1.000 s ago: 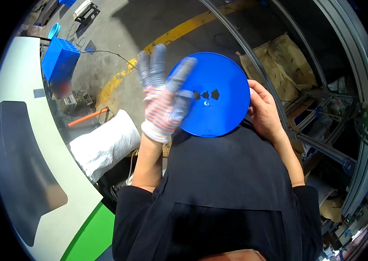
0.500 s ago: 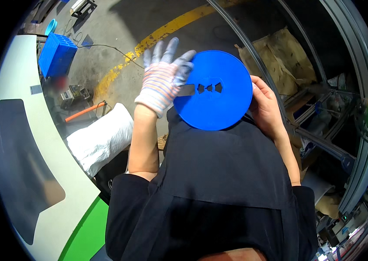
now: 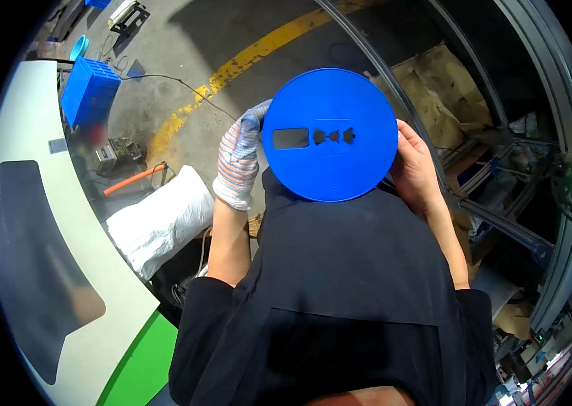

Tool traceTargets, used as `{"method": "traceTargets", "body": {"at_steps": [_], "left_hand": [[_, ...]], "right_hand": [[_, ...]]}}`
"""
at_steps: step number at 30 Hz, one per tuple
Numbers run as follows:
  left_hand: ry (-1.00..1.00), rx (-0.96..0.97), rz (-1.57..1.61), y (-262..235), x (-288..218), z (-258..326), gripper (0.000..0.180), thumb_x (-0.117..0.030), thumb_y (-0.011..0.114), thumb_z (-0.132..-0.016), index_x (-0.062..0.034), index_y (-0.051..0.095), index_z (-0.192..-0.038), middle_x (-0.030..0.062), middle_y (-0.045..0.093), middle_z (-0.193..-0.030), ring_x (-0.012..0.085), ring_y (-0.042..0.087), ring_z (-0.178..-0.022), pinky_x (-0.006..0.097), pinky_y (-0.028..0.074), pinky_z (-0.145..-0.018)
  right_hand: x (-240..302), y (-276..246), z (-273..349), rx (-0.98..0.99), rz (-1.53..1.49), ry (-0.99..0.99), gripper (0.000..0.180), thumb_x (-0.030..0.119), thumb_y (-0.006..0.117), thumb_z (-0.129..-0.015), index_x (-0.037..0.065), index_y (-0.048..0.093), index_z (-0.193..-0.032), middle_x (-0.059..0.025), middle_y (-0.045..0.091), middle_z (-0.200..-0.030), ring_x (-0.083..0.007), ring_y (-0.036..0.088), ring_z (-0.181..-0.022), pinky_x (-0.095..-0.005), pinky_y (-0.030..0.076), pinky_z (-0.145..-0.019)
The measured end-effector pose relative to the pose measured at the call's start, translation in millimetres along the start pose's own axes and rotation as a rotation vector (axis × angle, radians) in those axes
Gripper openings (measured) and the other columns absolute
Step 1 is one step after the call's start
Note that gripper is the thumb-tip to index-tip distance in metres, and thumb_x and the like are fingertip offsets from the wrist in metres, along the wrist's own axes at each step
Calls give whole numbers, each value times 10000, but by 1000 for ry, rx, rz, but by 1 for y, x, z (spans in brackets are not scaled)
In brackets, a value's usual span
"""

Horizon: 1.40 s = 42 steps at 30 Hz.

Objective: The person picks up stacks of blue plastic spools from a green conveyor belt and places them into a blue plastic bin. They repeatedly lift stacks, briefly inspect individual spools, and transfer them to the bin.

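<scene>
A round blue plastic reel (image 3: 331,172) is held up in front of my body, its flat face toward me. A rectangular window is cut left of its middle, and a row of small black cut-outs crosses the centre. My left hand (image 3: 238,159), in a striped knitted glove, grips the reel's left edge, its fingertips partly hidden behind the rim. On the opposite edge my bare right hand (image 3: 413,166) is closed, with most of its fingers out of sight behind the disc.
At the left stands a white and green machine cover (image 3: 106,298) with a dark window. Beside it are a white wrapped bundle (image 3: 161,216), an orange bar (image 3: 134,181) and a blue crate (image 3: 90,91). A metal frame (image 3: 523,237) rises on the right. Yellow floor marking (image 3: 259,54) curves ahead.
My left hand has come down from over the reel's face to its left edge, and its spread fingers have closed there. The rectangular window is now uncovered. The reel has shifted slightly right.
</scene>
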<state>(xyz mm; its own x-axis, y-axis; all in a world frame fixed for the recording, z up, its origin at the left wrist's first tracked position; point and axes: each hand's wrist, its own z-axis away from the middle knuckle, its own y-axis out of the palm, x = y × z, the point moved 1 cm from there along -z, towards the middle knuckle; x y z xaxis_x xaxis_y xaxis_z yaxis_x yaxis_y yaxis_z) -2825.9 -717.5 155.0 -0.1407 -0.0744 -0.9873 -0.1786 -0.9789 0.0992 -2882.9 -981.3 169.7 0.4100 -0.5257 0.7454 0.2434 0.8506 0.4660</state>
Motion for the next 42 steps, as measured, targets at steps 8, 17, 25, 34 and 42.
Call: {"method": "traceTargets", "body": {"at_steps": [8, 17, 25, 34, 42], "left_hand": [[-1, -8, 51, 11, 11, -13, 511, -458, 472, -931, -7, 609, -1126, 98, 633, -1067, 183, 570, -989, 310, 430, -896], [-40, 28, -117, 16, 23, -30, 432, -382, 456, -960, -12, 614, -1119, 83, 653, -998, 144, 589, -899, 268, 472, -795], [-21, 59, -165, 16, 33, -40, 379, -320, 452, -971, -13, 613, -1123, 71, 646, -1022, 138, 575, -909, 269, 460, -824], [-126, 133, -21, 35, 29, -49, 410, -340, 481, -957, -1, 591, -1159, 66, 629, -1074, 144, 545, -996, 289, 411, -913], [-118, 314, 198, 63, 21, -60, 467, -405, 533, -916, -3, 590, -1148, 64, 633, -1046, 153, 558, -973, 297, 415, -899]], "right_hand": [[2, -8, 0, -29, -13, -26, 239, 246, 518, -943, 77, 574, -1102, 16, 626, -881, -58, 587, -736, -223, 488, -671], [0, -17, -2, -59, -96, -48, 228, 221, 508, -949, 63, 570, -1100, -3, 628, -913, -70, 601, -763, -227, 506, -686], [6, -16, 0, -62, -82, -64, 257, 246, 509, -948, 83, 559, -1140, 9, 625, -940, -75, 596, -817, -257, 504, -723], [13, -33, 13, -78, -57, -167, 256, 268, 520, -944, 91, 567, -1124, 27, 621, -922, -56, 579, -804, -245, 491, -737], [27, -48, 30, -133, -183, -283, 254, 209, 510, -948, 32, 555, -1125, -38, 630, -975, -98, 604, -846, -269, 517, -757]]}}
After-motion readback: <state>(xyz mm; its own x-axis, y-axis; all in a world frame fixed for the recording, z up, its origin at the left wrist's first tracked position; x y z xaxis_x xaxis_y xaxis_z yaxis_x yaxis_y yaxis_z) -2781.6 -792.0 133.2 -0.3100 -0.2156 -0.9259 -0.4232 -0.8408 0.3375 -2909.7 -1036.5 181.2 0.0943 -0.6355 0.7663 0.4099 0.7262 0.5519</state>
